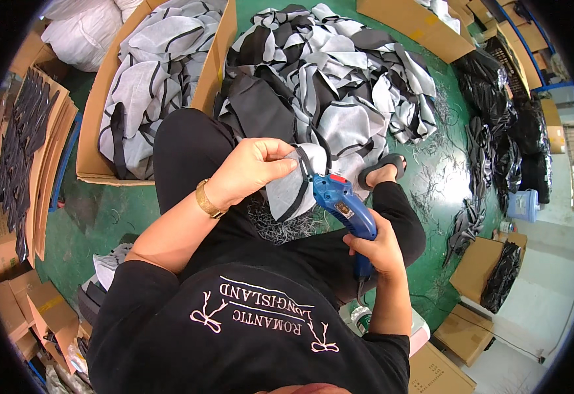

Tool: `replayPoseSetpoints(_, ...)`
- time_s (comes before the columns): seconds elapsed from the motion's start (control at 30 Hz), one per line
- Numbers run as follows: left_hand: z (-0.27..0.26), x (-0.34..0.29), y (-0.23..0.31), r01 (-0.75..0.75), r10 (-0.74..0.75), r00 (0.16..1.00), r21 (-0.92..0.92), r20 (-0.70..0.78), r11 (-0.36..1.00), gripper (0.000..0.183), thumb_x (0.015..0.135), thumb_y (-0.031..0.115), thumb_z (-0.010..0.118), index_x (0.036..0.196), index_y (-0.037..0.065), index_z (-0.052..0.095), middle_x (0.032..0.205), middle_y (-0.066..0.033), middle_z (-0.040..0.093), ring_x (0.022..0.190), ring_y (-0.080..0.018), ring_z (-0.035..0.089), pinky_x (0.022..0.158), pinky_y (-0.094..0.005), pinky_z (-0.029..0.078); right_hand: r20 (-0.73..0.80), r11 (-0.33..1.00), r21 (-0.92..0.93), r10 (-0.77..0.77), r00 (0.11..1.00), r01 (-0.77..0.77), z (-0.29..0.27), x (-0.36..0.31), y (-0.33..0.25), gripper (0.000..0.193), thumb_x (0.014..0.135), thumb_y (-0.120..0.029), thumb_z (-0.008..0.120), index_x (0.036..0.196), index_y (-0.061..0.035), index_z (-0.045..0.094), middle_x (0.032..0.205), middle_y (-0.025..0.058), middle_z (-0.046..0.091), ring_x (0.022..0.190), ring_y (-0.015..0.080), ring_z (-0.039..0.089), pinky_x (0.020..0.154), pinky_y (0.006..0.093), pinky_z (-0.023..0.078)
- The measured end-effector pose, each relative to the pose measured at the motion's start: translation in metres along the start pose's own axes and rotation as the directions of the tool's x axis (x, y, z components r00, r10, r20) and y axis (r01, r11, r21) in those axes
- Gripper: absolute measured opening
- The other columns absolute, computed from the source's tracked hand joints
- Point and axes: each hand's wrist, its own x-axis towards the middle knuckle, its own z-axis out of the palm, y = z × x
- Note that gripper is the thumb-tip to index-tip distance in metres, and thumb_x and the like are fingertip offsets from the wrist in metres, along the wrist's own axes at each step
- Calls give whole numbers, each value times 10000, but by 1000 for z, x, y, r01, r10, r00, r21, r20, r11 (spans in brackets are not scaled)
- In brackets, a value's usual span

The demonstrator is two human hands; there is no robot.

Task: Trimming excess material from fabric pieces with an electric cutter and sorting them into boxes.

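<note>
My left hand (258, 169), with a gold watch at its wrist, pinches the edge of a grey-white fabric piece (289, 192) trimmed in black. The fabric hangs down between my knees. In my right hand (383, 244) are blue electric scissors (343, 205) with a red switch, a cord running down from the handle. Their head touches or nearly touches the black trim beside my left fingertips; the blade itself is hard to make out. Beyond my knees lies a big heap of similar grey-white and black fabric pieces (329, 69).
A tall cardboard box (213, 92) full of such pieces stands left of the heap. Thin trimmings (280, 224) litter the green floor below my hands and to the right. Black plastic bags (490, 85), a pale bucket (523, 205) and cartons (464, 333) line the right side.
</note>
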Motion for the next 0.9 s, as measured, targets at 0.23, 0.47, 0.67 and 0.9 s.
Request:
replayPoseSetpoints(0.23,-4,2,-3,-104,93,992,133,89,986,124,852,110,626,921,9,645,713,25,598,574,-33,535,444,-206,460,28,998,-51,-27,999,29,-4,0,-7,435,691,-10,713,1098,17,561,787,35,579,590,103,558,545,250,469)
replayPoseSetpoints(0.47,-6,6,3,-59,19,986,244,165,968,79,837,90,631,839,10,629,679,36,582,592,-31,543,480,-209,465,17,993,-60,-105,994,106,-3,11,-10,447,683,-14,715,1100,15,560,776,39,579,599,111,563,543,259,479)
replayPoseSetpoints(0.67,-11,7,-2,95,-100,986,46,131,994,124,817,47,642,919,-19,665,829,14,648,767,-38,563,721,-209,457,-33,886,441,-140,990,140,-10,27,-12,383,671,-44,690,1016,44,549,718,63,565,557,152,551,507,274,478)
replayPoseSetpoints(0.9,-79,1,23,-399,354,840,-25,-412,917,53,845,91,640,895,86,625,807,58,601,687,-16,521,582,-173,403,-142,802,550,-185,972,233,-37,48,2,410,708,-129,683,1037,31,498,691,57,504,606,140,506,514,272,457)
